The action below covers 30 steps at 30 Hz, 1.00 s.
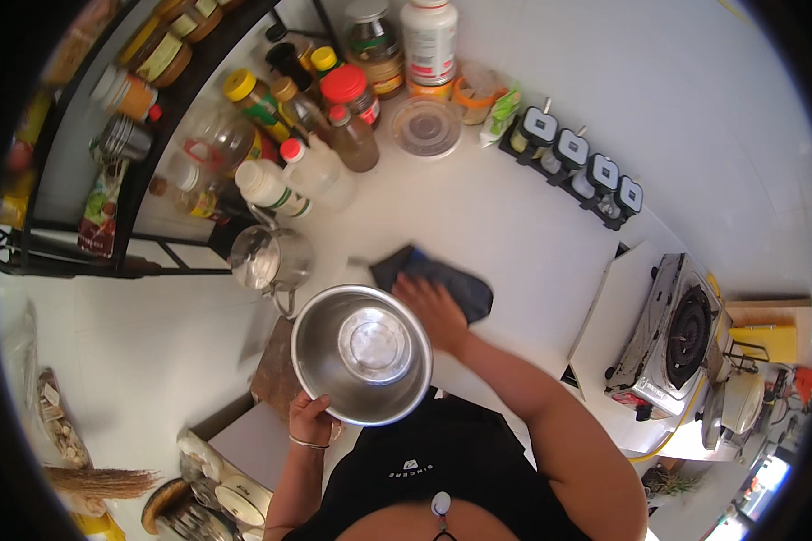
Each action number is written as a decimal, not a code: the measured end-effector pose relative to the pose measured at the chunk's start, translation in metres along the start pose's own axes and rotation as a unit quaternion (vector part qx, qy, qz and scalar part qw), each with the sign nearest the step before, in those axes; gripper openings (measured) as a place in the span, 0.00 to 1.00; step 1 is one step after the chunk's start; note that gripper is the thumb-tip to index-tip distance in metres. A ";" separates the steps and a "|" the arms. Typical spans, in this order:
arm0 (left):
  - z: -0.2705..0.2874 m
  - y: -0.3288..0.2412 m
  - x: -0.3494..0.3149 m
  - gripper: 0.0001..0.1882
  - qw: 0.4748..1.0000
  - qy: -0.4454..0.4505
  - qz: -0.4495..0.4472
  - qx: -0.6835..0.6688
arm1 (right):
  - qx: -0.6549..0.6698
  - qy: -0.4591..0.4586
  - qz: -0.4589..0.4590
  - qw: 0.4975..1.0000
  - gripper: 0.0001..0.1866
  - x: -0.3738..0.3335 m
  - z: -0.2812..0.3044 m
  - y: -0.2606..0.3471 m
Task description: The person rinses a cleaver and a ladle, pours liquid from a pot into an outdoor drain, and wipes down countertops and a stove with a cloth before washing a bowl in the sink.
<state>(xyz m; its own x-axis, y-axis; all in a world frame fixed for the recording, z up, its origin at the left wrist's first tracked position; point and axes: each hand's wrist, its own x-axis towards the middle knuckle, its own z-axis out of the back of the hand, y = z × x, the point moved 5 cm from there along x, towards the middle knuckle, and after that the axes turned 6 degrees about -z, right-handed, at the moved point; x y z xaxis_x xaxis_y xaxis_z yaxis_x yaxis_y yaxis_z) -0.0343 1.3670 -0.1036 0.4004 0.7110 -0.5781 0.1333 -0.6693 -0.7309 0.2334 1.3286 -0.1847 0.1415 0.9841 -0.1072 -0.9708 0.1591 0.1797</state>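
The left hand [310,417] has its fingers clamped on the near-left rim of the steel bowl [361,354], thumb over the edge, the rest mostly hidden. The right hand [433,311] lies on a dark cloth [469,293] on the bench [537,248], just beyond the bowl and to its right. Its fingers are spread over the cloth and slightly blurred; whether they pinch any of it I cannot tell.

The bowl seems to hang from one grip, so a loosened thumb could let it tip or drop. The jug [266,261] is close beyond the bowl's left side, handle toward it; a leftward swing of the bowl could knock it. A wide sweep of the cloth away from the bowl could topple the clear bottle [320,171] or the brown bottle [354,140] beyond it. The stove [663,334], well to the bowl's right, would be a worry for the cloth only if lit; no flame can be made out.

As for writing, the white bottle [271,187] beyond the jug from the bowl has a green-marked label, and the white tub [430,45], far beyond the bowl, carries red print. Pale lettering with a small emblem shows on the black top [442,442] nearer than the bowl. The stove's front is marked too, but small.
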 end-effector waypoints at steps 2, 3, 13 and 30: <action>0.012 0.002 -0.010 0.08 0.999 -0.033 -0.003 0.013 | 0.040 -0.060 -0.053 0.996 0.37 0.051 0.011 -0.024; 0.019 0.002 -0.014 0.08 0.999 -0.048 -0.004 0.020 | 0.022 -0.085 -0.081 0.993 0.37 0.076 0.013 -0.033; 0.033 -0.021 -0.015 0.11 0.995 -0.040 -0.062 0.061 | 0.040 -0.118 -0.154 0.980 0.34 0.122 0.016 0.005; -0.069 0.034 0.160 0.08 0.992 0.015 0.044 0.118 | 0.098 -0.111 -0.359 0.922 0.34 -0.317 -0.007 -0.039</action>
<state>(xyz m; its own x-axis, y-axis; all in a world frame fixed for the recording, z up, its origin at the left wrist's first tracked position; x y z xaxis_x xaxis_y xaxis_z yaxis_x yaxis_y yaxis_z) 0.0966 1.4433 -0.1961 0.4291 0.6421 -0.6352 -0.1189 -0.6570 -0.7445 0.2252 1.0102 -0.1650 0.7906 0.6085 -0.0689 -0.5614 0.7651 0.3153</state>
